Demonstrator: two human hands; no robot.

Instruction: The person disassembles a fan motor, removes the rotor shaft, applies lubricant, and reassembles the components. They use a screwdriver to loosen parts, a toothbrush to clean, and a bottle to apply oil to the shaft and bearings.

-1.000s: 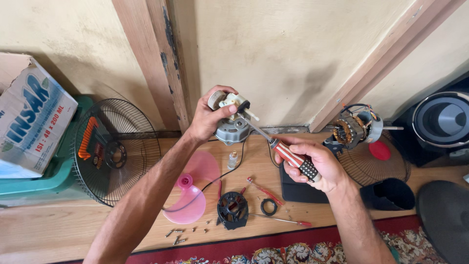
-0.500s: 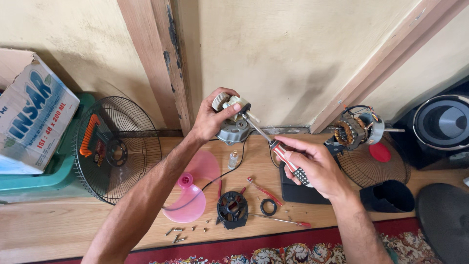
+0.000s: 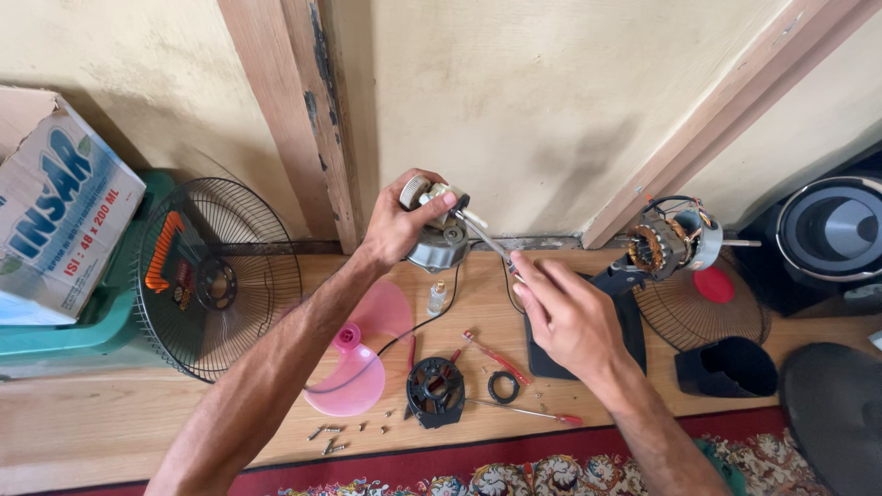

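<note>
**At floor level against the wall: fan repair lot, mid-disassembly**

Held at 12 o'clock, above the boards: grey motor housing [image 3: 439,246], raised clear of the floor, black cord trailing down from it.

Left hand [image 3: 400,225]: closed around the top of the housing, fingers wrapped, thumb over the knob end.

Right hand [image 3: 570,317]: at 3 o'clock from the housing, curled shut on a screwdriver [image 3: 482,237]; handle hidden in the palm, shaft running up to 11 o'clock, tip at the housing's upper face.

Step in hand, as judged: working a screw on the housing. Whether tightening or loosening, cannot tell. Next move calls for a firm left-hand grip, the tip seated square in the screw head, and turning from the wrist without slipping onto the cord.

Containers:
- Cardboard box [image 3: 55,211], far 9 o'clock, on a green base [image 3: 83,331]; contents not visible.
- Small clear bottle [image 3: 437,298], upright just below the housing; fill not legible.
- Black cup-shaped cover [image 3: 730,367], 4 o'clock, mouth up; interior dark, nothing seen inside.

Loose on the boards:
- Wire fan guard [image 3: 216,280], 9 o'clock, leaning on the green base.
- Pink fan blade [image 3: 354,367], 7 o'clock.
- Black round part [image 3: 434,390] and black ring [image 3: 503,387], 6 o'clock.
- Two red-handled tools [image 3: 501,360] beside them.
- Scattered screws [image 3: 335,436], near the carpet edge.
- Second motor with copper windings [image 3: 671,246], 2 o'clock, over another guard [image 3: 698,317].
</note>
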